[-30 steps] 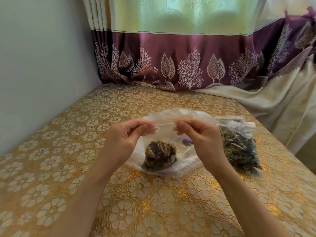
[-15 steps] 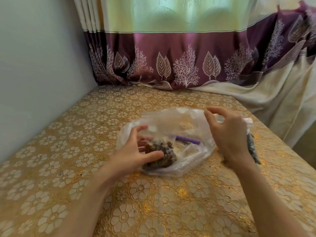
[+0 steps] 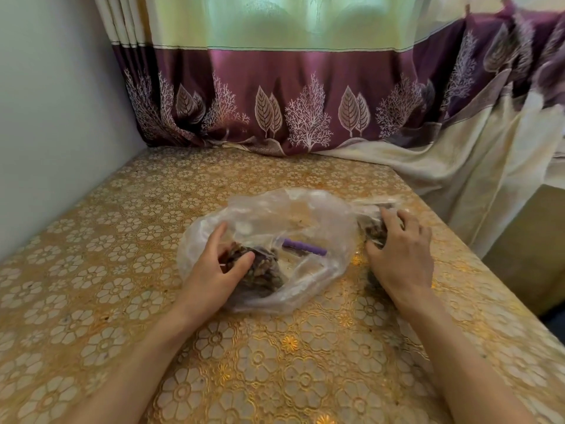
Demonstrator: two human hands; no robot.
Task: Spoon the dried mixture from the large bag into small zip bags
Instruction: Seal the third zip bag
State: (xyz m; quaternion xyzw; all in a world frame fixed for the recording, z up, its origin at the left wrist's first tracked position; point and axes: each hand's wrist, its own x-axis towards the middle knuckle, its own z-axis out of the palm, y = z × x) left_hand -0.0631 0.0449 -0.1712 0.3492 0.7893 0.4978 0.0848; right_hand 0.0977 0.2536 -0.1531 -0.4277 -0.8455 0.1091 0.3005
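On the desk (image 3: 128, 270), left hand (image 3: 211, 270) grips a filled bag (image 3: 260, 270); right hand (image 3: 400, 255) curls over another (contents could spill if unsealed).

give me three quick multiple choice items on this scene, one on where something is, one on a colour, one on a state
1. Where does the purple spoon handle lie?
A. inside the large clear plastic bag
B. on the bare gold floral tablecloth
C. in the right hand

2. What colour is the curtain band with the leaf and tree prints?
A. blue
B. purple
C. black

3. What is the left hand doing?
A. lying flat and empty on the cloth
B. raised in the air
C. holding the small clear zip bag of dried mixture, thumb and fingers curled round it

Key: 1 A, the handle shows through the large bag's plastic. 2 B, the printed band is purple. 3 C, the grip closes on the filled small bag.
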